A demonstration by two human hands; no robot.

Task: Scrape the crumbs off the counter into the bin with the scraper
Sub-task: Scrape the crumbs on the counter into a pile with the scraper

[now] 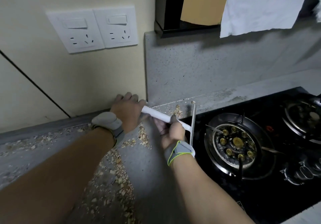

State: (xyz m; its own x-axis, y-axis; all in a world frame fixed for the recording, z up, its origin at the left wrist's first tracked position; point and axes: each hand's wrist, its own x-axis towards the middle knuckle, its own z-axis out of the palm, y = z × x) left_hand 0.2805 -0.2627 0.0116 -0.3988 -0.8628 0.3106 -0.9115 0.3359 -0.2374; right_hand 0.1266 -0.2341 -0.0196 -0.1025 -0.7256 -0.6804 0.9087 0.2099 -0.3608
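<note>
We see the grey speckled stone bench (145,163), with the black glass gas hob (260,180) set into its right side. Pale tan crumbs (119,170) lie scattered across the bench surface. Our left hand (128,112) and right hand (171,133) both grip the white plastic T-shaped scraper (161,117) by its handle, blade standing along the hob edge.

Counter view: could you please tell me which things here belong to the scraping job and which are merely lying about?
Job: scraper, held by left hand and right hand; crumbs; counter.
Lying about: gas hob, wall sockets, white cloth.
</note>
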